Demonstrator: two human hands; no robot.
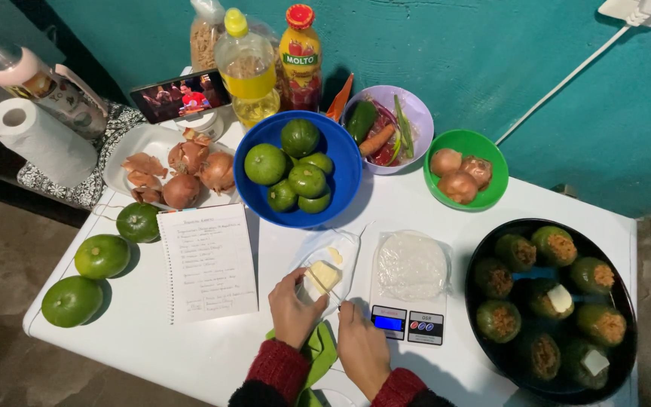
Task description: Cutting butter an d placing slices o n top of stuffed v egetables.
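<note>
Cheese block (323, 275) lies on a clear plastic wrap (325, 256) beside the kitchen scale (408, 286), just above both hands. Left hand (293, 309) curls loosely, fingertips touching the cheese; right hand (362, 348) rests curled against the table (152, 347), whether gripping anything I cannot tell.

Layout as I see it: notebook (209, 263) left of the cheese block (322, 276), scale (408, 290) right of it, round pan (551, 304) far right. Behind them, bowl of limes (299, 169); onion tray (171, 162) to its left, two smaller bowls (465, 169) right. Three limes (103, 256) on table's left edge.
</note>
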